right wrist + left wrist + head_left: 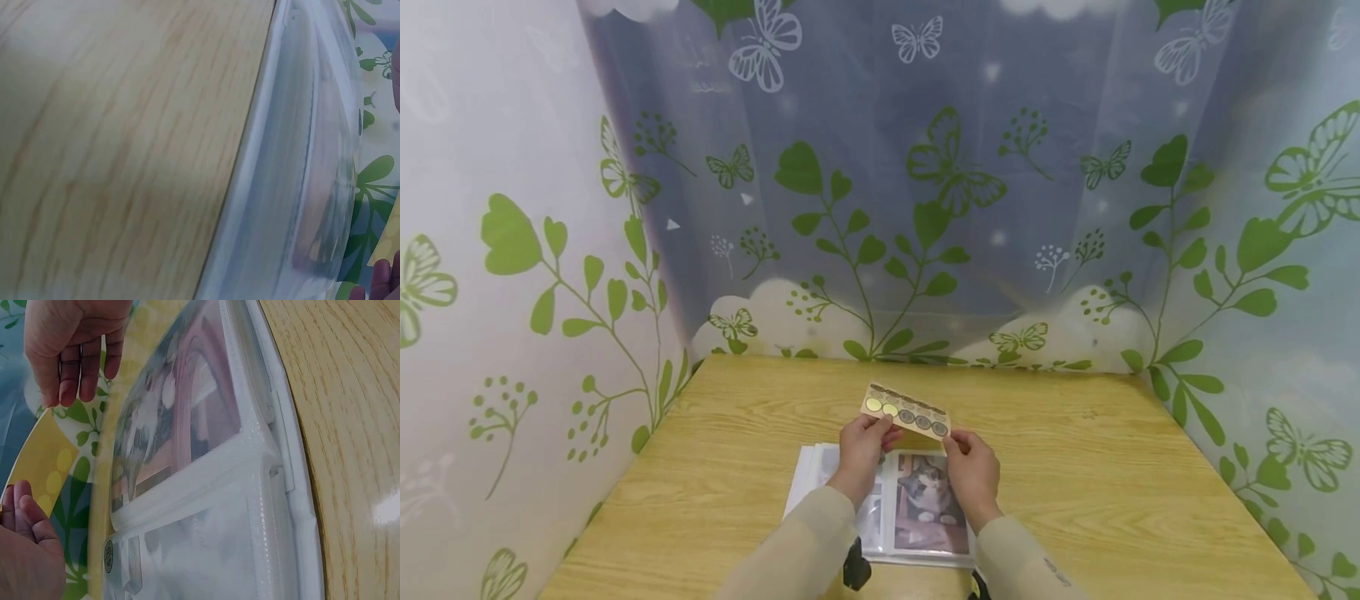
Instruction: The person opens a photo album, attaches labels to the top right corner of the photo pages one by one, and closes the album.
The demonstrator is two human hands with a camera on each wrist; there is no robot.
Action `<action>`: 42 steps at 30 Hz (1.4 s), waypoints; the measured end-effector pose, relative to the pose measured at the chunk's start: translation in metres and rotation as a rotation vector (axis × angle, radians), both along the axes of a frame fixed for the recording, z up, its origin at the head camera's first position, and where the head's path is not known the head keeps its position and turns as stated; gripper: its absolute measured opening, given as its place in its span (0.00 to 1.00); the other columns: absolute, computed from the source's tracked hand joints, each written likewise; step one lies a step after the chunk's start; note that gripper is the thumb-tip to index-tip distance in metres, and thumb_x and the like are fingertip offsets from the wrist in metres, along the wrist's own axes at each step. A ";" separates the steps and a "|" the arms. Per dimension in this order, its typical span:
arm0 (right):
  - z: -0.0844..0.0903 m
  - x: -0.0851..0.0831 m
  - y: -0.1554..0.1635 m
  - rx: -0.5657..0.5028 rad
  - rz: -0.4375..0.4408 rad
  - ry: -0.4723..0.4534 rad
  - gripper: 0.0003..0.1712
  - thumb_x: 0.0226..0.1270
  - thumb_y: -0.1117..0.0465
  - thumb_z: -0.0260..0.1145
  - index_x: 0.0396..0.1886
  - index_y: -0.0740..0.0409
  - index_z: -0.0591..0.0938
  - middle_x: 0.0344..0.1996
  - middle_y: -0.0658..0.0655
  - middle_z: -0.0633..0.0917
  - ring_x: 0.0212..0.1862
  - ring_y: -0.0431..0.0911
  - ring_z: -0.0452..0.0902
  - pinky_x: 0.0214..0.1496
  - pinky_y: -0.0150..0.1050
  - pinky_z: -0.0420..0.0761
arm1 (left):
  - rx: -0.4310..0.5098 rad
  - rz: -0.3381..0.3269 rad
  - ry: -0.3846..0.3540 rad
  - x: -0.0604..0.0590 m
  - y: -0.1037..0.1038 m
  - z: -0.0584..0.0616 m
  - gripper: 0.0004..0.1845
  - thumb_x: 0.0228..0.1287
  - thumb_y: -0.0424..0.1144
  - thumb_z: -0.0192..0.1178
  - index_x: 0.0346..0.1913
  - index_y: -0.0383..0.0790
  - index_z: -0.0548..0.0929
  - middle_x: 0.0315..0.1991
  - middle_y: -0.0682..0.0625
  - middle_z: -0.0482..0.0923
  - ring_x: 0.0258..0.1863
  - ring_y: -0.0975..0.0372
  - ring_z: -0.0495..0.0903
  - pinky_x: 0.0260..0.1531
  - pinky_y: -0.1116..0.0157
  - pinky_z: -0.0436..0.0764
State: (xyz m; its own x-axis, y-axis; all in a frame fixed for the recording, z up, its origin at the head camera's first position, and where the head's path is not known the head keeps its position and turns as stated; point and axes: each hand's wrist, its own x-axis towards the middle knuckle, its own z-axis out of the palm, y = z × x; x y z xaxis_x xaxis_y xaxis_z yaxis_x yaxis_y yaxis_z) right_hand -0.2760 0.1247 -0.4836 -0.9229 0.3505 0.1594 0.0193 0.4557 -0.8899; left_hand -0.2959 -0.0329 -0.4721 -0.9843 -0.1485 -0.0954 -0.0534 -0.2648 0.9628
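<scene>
A cream sheet of round stickers (908, 410) is held up between my two hands over an open photo album (887, 533). My left hand (857, 458) pinches the sheet's left part, thumb on the face that carries yellow and grey circles. At its right corner, my right hand (973, 473) pinches the edge. The album's right page shows a photo of a cat (928, 500) behind a clear sleeve. On the other page, partly covered by my left wrist, the left wrist view shows a small dark round sticker (108, 556) near the edge.
The album lies on a wood-grain table (1075, 467). A curtain (880, 250) printed with leaves and butterflies surrounds the table at the back and both sides. Black wrist-camera parts (856, 567) show beneath the left sleeve.
</scene>
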 end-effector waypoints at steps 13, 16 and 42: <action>0.014 -0.007 0.012 0.336 0.235 0.121 0.17 0.70 0.57 0.65 0.52 0.63 0.85 0.50 0.64 0.84 0.54 0.61 0.79 0.57 0.57 0.76 | -0.035 -0.059 0.007 0.006 -0.002 -0.001 0.08 0.71 0.31 0.57 0.43 0.27 0.79 0.32 0.44 0.86 0.31 0.62 0.85 0.39 0.62 0.84; 0.016 -0.008 0.008 0.432 0.318 0.142 0.17 0.70 0.55 0.66 0.51 0.62 0.85 0.50 0.63 0.84 0.55 0.61 0.78 0.59 0.58 0.75 | -0.045 -0.089 0.003 0.010 0.000 -0.001 0.08 0.71 0.32 0.57 0.44 0.26 0.79 0.33 0.43 0.86 0.32 0.61 0.85 0.40 0.61 0.84; 0.019 -0.006 -0.002 0.426 0.333 0.082 0.12 0.67 0.51 0.69 0.41 0.54 0.90 0.38 0.53 0.88 0.43 0.51 0.83 0.46 0.52 0.80 | -0.094 -0.194 0.021 0.015 0.008 -0.006 0.10 0.72 0.34 0.58 0.43 0.27 0.81 0.37 0.41 0.87 0.32 0.62 0.86 0.40 0.60 0.83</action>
State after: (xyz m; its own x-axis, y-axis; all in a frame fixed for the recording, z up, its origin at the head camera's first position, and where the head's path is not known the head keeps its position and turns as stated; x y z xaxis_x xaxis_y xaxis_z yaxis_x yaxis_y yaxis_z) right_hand -0.2815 0.1224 -0.4644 -0.9516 -0.0699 0.2993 -0.2491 0.7459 -0.6177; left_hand -0.2814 -0.0245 -0.4776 -0.9969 0.0365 -0.0694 -0.0744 -0.1605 0.9842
